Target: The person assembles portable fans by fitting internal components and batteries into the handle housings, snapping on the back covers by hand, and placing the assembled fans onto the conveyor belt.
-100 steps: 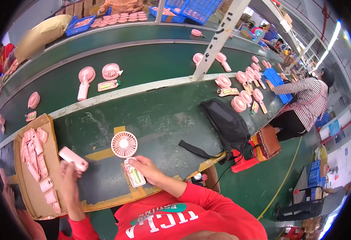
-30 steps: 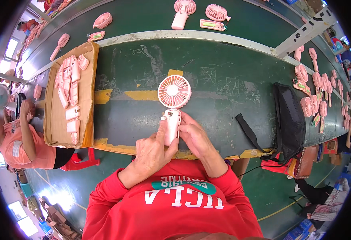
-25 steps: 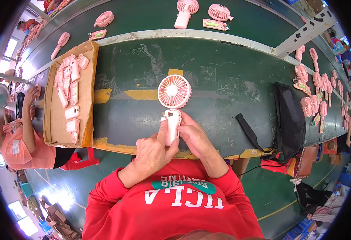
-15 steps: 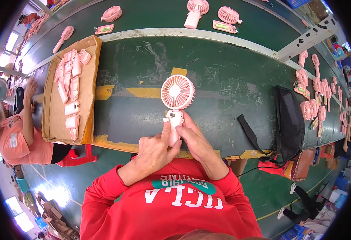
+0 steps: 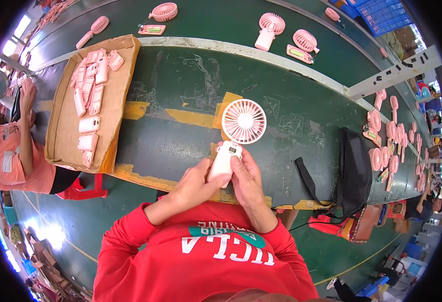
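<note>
A pink handheld fan [image 5: 224,160] is held between my two hands just above the near part of the table, its round caged head pointing away from me. A small dark display window shows near the top of its handle. My left hand [image 5: 193,185] is closed on the lower left side of the handle, its thumb laid across the bottom end. On the other side my right hand [image 5: 248,182] grips the handle, thumb on the front near the display and fingers behind it. The fingers behind the handle are partly hidden.
A cardboard tray [image 5: 122,103] of pink casing parts lies at the left. A black bag [image 5: 354,171] with a loose strap lies at the right. Beyond the white rail [image 5: 221,46], a conveyor [image 5: 216,22] carries several pink fans. A co-worker [image 5: 22,156] works at far left.
The fan has tilted, its head leaning further right and facing up more. My left index finger has left the top of the handle, and the left hand now grips lower. The view has shifted.
</note>
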The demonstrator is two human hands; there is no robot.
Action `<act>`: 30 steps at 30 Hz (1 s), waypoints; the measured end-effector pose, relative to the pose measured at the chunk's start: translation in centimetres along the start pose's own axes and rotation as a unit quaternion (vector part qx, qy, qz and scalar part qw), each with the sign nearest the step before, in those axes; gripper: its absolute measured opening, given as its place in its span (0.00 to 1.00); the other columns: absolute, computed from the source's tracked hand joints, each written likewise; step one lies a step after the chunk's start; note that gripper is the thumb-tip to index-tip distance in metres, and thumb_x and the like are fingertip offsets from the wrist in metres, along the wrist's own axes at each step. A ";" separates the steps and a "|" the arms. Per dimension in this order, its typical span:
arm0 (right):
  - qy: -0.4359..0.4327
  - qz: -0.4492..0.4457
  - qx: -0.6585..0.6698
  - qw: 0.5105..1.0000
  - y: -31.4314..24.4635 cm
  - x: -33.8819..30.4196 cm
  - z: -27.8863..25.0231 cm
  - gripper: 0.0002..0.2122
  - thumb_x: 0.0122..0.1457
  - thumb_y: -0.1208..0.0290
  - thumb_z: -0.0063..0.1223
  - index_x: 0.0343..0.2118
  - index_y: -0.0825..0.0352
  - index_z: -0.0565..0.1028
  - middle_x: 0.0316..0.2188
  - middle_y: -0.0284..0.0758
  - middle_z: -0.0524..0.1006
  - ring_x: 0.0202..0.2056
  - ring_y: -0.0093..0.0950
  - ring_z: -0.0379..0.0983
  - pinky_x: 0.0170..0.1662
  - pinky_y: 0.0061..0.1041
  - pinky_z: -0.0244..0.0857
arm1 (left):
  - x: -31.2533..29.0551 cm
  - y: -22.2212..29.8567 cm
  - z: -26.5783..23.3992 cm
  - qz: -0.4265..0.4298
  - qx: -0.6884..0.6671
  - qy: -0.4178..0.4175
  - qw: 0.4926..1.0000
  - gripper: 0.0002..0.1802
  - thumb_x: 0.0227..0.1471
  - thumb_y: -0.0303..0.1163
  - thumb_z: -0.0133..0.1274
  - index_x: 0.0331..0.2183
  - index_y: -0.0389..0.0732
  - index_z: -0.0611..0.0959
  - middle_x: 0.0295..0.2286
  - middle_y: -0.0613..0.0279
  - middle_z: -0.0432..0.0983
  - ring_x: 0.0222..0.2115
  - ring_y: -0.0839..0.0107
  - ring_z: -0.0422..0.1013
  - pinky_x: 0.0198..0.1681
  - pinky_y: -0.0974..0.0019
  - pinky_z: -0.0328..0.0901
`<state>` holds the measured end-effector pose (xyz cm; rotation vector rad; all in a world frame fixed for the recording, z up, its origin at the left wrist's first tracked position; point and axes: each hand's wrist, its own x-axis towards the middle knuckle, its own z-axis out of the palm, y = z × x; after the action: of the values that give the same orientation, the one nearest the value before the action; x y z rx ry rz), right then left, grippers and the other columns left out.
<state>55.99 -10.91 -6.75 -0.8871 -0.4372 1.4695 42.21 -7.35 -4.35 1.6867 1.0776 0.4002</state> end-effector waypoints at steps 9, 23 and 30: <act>-0.040 -0.017 -0.035 0.998 -2.2 -0.8 0.9 0.21 0.57 0.72 0.49 0.52 0.71 0.60 0.47 0.44 0.69 0.49 0.32 0.67 0.53 0.32 0.61 | -0.2 0.8 0.0 0.049 -0.050 -0.023 0.997 0.21 0.51 0.41 0.51 0.32 0.30 0.70 0.23 0.43 0.74 0.24 0.49 0.73 0.26 0.55 0.67; 0.037 -0.044 -0.027 0.998 -2.1 0.5 1.3 0.15 0.58 0.71 0.50 0.46 0.70 0.66 0.39 0.39 0.74 0.40 0.24 0.72 0.43 0.23 0.67 | 1.5 0.6 -0.5 -0.031 -0.233 -0.119 0.965 0.15 0.54 0.38 0.50 0.32 0.33 0.73 0.22 0.64 0.72 0.18 0.78 0.69 0.20 0.74 0.66; -0.013 0.009 -0.129 0.991 -3.1 4.1 -0.1 0.18 0.63 0.61 0.39 0.49 0.71 0.64 0.42 0.38 0.72 0.42 0.26 0.70 0.48 0.26 0.64 | 6.2 0.9 -3.2 -0.071 -0.286 -0.099 0.950 0.15 0.54 0.39 0.49 0.31 0.34 0.75 0.19 0.62 0.74 0.15 0.78 0.68 0.18 0.77 0.63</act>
<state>58.57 -6.62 -5.61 -1.0795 -0.6509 1.4638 43.70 -0.51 -3.69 1.1013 0.8237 0.3939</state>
